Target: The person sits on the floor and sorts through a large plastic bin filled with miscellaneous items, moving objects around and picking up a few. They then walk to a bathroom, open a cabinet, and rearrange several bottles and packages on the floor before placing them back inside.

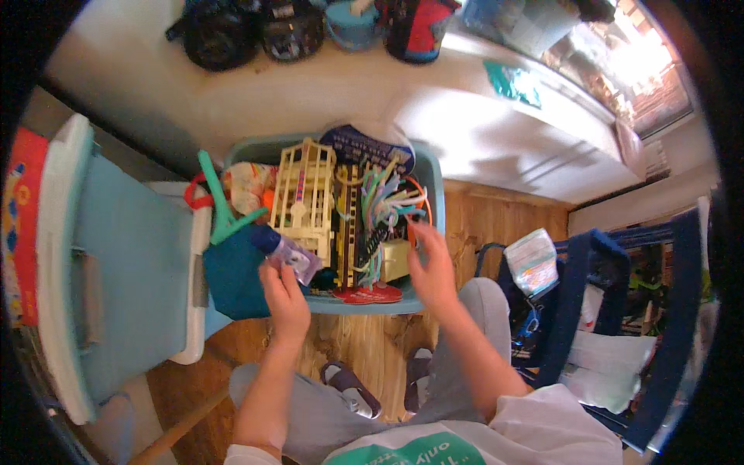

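A blue-grey plastic bin (439,174) full of toys stands before me. In it lie a cream plastic ladder-like toy part (303,197), a yellow and black track-like strip (347,232) and a bundle of pastel strands (386,200). My left hand (286,299) holds a clear purplish tube with a dark blue cap (295,258) over the bin's left front. Over the bin's right side is my right hand (430,264), blurred, its fingers near the strands; whether it touches them I cannot tell. A dark teal fabric item (235,276) and a mint-green plastic piece (221,203) lie left of the tube.
A large light-blue container with white edges (133,261) stands at the left. On the right is a navy-framed rack (572,302) with bags and a clear packet (532,261). Dark containers and a light-blue bucket (351,26) stand on the white surface beyond the bin.
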Demonstrator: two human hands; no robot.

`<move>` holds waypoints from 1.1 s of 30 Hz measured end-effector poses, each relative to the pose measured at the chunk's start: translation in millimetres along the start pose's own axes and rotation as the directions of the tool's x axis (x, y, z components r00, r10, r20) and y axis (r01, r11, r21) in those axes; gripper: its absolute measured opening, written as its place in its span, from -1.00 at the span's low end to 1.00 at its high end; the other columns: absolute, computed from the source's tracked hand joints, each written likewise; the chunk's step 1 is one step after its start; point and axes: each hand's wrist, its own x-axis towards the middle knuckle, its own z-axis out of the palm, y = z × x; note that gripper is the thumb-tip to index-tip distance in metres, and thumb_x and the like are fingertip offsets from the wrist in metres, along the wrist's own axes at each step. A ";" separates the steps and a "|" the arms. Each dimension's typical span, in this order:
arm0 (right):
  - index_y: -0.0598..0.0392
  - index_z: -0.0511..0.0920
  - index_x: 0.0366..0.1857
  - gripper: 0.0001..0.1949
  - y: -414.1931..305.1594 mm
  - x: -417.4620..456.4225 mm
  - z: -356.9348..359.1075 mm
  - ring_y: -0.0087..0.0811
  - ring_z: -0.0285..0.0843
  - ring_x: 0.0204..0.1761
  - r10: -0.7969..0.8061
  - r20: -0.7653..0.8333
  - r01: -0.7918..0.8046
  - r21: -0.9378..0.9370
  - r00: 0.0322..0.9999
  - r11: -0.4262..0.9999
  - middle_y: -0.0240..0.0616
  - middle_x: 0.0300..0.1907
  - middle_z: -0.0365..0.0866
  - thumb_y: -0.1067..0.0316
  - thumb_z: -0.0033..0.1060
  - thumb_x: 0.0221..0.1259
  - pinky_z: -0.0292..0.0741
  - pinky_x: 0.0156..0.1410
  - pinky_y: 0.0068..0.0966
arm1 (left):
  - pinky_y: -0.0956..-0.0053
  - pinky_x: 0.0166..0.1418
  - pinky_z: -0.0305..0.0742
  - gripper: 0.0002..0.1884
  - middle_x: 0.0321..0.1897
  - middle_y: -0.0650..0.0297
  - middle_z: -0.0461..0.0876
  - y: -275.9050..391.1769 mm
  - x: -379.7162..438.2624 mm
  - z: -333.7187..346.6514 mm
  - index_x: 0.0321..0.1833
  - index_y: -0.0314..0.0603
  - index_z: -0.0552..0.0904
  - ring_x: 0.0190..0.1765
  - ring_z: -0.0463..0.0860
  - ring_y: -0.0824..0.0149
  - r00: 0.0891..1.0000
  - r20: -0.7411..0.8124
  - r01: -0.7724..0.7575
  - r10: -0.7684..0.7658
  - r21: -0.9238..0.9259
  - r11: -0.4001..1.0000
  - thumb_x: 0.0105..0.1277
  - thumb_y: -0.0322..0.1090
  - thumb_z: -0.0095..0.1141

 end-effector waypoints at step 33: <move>0.18 0.58 -0.10 -0.68 -362.5 -142.0 -344.1 -0.30 0.62 -0.34 0.210 0.424 -0.419 0.493 0.881 0.762 -0.14 -0.35 0.65 0.09 0.07 0.45 0.52 -0.24 -0.33 | 0.46 -0.25 0.47 -0.73 -0.29 0.28 0.57 499.1 -56.0 -167.2 -0.14 -0.23 0.49 -0.31 0.54 0.44 0.521 0.787 0.729 -0.330 -0.209 0.652 0.55 -0.13 -0.02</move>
